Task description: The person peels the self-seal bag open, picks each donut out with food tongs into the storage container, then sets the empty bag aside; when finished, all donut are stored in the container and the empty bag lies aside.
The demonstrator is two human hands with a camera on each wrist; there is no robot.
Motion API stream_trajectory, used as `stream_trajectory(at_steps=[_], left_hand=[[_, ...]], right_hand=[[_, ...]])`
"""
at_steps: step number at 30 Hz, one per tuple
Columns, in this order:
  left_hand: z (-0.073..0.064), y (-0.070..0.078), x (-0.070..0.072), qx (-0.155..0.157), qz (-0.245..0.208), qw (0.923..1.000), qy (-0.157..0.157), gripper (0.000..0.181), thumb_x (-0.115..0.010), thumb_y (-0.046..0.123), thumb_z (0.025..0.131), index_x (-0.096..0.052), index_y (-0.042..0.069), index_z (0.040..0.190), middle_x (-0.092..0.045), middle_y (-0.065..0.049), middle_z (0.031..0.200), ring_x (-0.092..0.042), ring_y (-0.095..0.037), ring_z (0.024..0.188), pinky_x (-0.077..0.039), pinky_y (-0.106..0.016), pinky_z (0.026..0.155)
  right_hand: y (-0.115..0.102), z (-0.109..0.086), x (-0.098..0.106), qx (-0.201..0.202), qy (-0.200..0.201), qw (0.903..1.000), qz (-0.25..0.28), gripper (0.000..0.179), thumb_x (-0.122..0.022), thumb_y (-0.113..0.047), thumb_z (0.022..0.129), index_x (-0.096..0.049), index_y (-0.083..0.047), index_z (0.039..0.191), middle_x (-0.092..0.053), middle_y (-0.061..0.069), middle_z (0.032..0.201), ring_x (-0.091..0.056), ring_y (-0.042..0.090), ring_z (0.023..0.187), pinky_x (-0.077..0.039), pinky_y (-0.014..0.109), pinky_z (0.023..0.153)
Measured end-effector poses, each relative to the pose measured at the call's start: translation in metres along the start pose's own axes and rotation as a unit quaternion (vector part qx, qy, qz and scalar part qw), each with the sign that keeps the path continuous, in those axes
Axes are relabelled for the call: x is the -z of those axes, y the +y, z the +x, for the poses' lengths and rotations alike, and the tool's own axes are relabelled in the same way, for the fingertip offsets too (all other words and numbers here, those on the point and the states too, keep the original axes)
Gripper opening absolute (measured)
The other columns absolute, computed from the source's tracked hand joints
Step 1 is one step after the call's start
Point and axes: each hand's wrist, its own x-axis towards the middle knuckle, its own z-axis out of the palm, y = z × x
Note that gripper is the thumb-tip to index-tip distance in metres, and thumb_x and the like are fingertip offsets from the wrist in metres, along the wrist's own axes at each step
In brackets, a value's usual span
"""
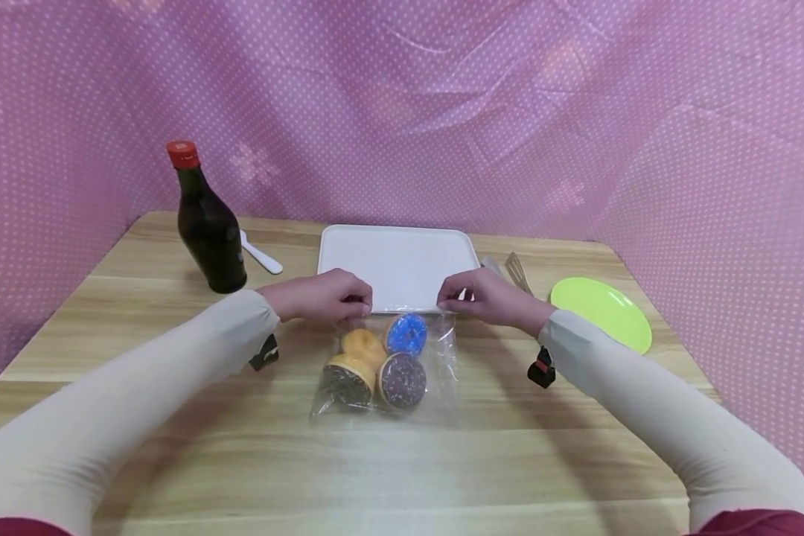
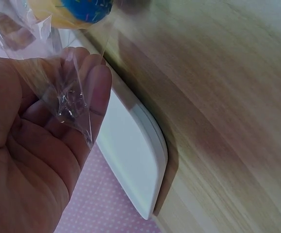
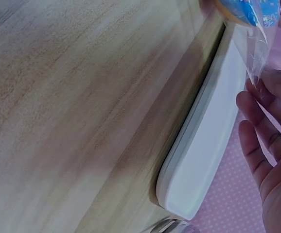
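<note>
A clear plastic bag (image 1: 442, 372) with several toy donuts inside hangs between my two hands. Blue icing with sprinkles covers one donut (image 1: 406, 334); a dark brown sprinkled donut (image 1: 403, 381) is below it. At left in the bag are a plain orange-yellow donut (image 1: 364, 347) and another dark-topped donut (image 1: 348, 381). My left hand (image 1: 333, 295) grips the bag's upper left corner, the film bunched over its curled fingers (image 2: 100, 90) in the left wrist view. With thumb and forefinger my right hand (image 1: 485, 298) pinches the upper right corner; its other fingers (image 3: 259, 121) are spread loosely.
Just beyond the hands lies a white tray (image 1: 398, 260). A dark bottle with a red cap (image 1: 209, 231) and a white utensil (image 1: 263, 254) stand and lie at left. On the right are a slotted spatula (image 1: 517, 273) and a lime-green plate (image 1: 601, 313). Pink dotted cloth (image 1: 402, 112) encloses the wooden table (image 1: 402, 476).
</note>
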Motion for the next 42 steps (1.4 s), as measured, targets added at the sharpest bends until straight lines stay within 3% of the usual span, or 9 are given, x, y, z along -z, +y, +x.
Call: stream_trajectory(at_steps=[15,23,28,42], left_hand=[[-0.002,-0.001,-0.001,0.006,-0.018,0.9998,-0.008,0.019,-0.060,0.006,0.104,-0.067,0.005,0.087,-0.061,0.000,0.070,-0.051,-0.006,0.065,-0.047,-0.024,0.067],[-0.001,-0.002,-0.001,0.009,-0.020,0.9997,-0.012,0.020,-0.059,0.006,0.104,-0.066,0.005,0.086,-0.063,-0.002,0.073,-0.053,-0.007,0.067,-0.048,-0.025,0.068],[-0.002,-0.002,-0.001,0.012,-0.018,0.9997,-0.011,0.020,-0.058,0.005,0.104,-0.067,0.005,0.086,-0.062,-0.001,0.071,-0.053,-0.007,0.066,-0.049,-0.025,0.068],[-0.003,-0.007,-0.004,0.024,-0.025,0.9993,-0.013,0.018,-0.061,0.007,0.104,-0.068,0.005,0.088,-0.064,-0.002,0.074,-0.054,-0.007,0.067,-0.050,-0.023,0.065]], right_hand=[[0.001,-0.005,-0.003,-0.001,0.034,0.9994,-0.012,0.006,-0.073,-0.009,0.097,-0.077,-0.012,0.095,-0.076,-0.002,0.089,-0.060,0.006,0.077,-0.051,0.024,0.069],[0.003,-0.007,-0.003,0.014,0.050,0.9985,-0.018,0.005,-0.074,-0.010,0.097,-0.078,-0.013,0.096,-0.077,-0.003,0.091,-0.062,0.005,0.079,-0.053,0.024,0.074],[0.006,-0.007,-0.003,0.013,0.055,0.9981,-0.023,0.004,-0.074,-0.011,0.097,-0.078,-0.013,0.098,-0.078,-0.003,0.092,-0.064,0.005,0.079,-0.053,0.031,0.078],[0.008,-0.022,0.004,-0.018,0.063,0.9979,-0.005,0.006,-0.073,-0.011,0.098,-0.078,-0.012,0.100,-0.079,0.001,0.097,-0.066,0.008,0.089,-0.058,0.032,0.083]])
